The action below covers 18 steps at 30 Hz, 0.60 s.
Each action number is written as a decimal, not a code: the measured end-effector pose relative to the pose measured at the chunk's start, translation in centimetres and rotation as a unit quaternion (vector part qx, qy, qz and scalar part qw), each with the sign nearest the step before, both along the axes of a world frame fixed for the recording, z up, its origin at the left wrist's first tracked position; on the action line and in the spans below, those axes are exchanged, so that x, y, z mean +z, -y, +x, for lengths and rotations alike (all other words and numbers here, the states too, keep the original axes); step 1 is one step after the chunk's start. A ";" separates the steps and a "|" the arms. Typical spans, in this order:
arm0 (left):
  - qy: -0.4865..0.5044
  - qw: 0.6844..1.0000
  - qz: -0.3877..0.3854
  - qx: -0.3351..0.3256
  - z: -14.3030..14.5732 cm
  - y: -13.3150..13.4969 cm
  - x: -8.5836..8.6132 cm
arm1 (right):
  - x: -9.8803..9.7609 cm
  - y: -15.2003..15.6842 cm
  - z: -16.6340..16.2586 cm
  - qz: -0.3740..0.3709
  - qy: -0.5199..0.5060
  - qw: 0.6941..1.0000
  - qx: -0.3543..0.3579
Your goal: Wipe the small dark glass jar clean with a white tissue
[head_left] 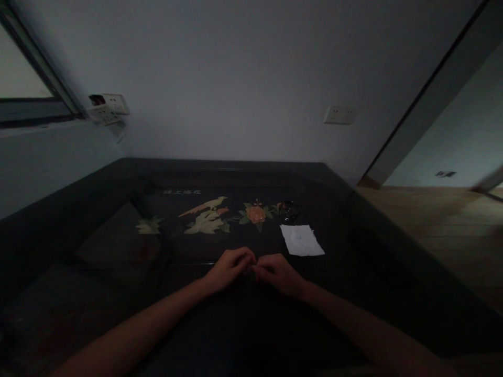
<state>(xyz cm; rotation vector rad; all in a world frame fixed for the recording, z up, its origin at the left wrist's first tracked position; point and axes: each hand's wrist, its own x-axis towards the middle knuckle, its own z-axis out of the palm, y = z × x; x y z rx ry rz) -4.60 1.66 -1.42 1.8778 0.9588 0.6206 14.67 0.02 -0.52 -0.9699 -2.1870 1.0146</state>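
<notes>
My left hand [230, 268] and my right hand [277, 273] meet fingertip to fingertip low over a black lacquered table [346, 220]. The fingers of both are curled together. The light is dim, and whatever lies between the fingertips is too small or dark to make out. A white square of tissue [302, 240] lies flat just beyond and to the right of my right hand. A small dark shiny object [291, 209] rests behind the tissue.
The tabletop carries an inlaid picture of a bird [206, 207] and an orange flower [255, 213]. White walls close the left and back, with sockets [340, 114] on the back wall. Wooden floor [444, 220] and a doorway lie to the right.
</notes>
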 end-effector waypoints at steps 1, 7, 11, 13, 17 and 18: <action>0.000 1.000 -0.002 -0.004 0.1 0.0 0.1 | 0.6 -0.2 0.3 0.012 -0.003 1.000 -0.008; -0.017 0.999 -0.015 -0.048 0.5 0.0 1.5 | 3.1 -2.8 4.0 0.073 -0.056 0.985 -0.148; -0.041 0.998 0.021 -0.043 2.1 -0.6 2.3 | 2.1 -5.8 7.8 0.085 -0.142 0.938 -0.305; -0.042 0.997 0.048 -0.036 3.6 -0.9 2.4 | 0.9 -7.0 9.6 0.091 -0.155 0.920 -0.349; -0.011 0.993 0.106 -0.052 7.3 -1.2 2.1 | -1.8 -8.7 12.5 0.086 -0.145 0.899 -0.405; 0.000 0.991 0.122 -0.054 8.2 -1.3 2.0 | -2.3 -9.0 13.0 0.085 -0.138 0.897 -0.411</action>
